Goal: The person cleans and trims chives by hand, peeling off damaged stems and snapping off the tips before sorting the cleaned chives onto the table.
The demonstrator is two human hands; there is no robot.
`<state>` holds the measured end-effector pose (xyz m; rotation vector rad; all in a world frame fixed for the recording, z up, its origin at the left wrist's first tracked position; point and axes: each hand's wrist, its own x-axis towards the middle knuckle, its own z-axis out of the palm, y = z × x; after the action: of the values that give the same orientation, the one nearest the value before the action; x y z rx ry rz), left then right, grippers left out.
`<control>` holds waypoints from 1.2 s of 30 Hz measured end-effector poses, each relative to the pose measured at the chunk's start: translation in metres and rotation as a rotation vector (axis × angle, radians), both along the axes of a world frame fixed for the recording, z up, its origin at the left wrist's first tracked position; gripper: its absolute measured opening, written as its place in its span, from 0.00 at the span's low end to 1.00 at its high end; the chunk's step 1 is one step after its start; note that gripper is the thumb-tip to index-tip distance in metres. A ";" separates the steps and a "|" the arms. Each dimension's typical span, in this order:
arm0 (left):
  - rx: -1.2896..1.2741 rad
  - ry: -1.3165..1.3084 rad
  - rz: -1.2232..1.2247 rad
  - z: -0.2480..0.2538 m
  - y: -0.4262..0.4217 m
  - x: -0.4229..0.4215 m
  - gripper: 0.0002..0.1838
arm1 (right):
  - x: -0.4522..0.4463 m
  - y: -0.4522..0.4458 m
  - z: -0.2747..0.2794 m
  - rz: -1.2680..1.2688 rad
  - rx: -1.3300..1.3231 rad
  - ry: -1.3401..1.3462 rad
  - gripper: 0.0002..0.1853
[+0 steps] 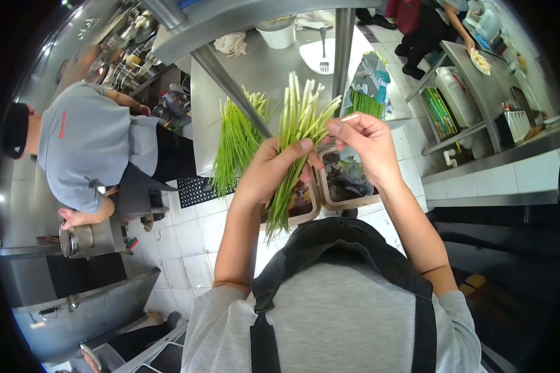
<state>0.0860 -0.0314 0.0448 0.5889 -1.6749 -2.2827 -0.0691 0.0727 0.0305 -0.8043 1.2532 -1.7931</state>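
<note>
My left hand point(269, 166) is closed around a bunch of long green chives point(300, 117). Their pale stem ends point up and away, and the green tips hang down below my wrist. At the right side of the bunch, my right hand point(370, 142) pinches a chive stalk between thumb and fingers; a pale end sticks out above the fingertips. A loose pile of chives point(230, 152) lies on the steel table point(208, 87) to the left. More chives point(364, 104) lie on the right, partly covered by a plastic bag point(372, 74).
Two containers point(348, 202) stand below my hands, one holding dark leafy scraps. A shelf post point(230, 87) crosses the table. Behind are a white bucket point(280, 36) and a fork point(324, 53) on a white board. A co-worker point(93, 143) bends at the left; another person point(451, 22) stands far right.
</note>
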 end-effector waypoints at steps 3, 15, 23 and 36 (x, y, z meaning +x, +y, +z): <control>-0.051 -0.024 -0.013 -0.002 0.002 -0.013 0.16 | -0.012 0.007 -0.005 -0.074 -0.021 0.009 0.08; 0.108 0.059 0.276 -0.040 0.001 -0.071 0.15 | -0.068 0.042 0.028 -0.394 -0.053 0.079 0.13; 0.102 0.062 0.357 -0.042 0.000 -0.065 0.12 | -0.091 0.054 0.053 -0.514 0.042 0.387 0.15; -0.047 0.007 0.041 -0.003 0.037 -0.108 0.14 | -0.078 0.042 0.039 -0.268 0.071 0.301 0.08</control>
<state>-0.0223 0.0057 0.0422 0.5983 -1.6919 -2.2089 -0.1469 0.1145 0.0692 -0.9265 1.6785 -1.8704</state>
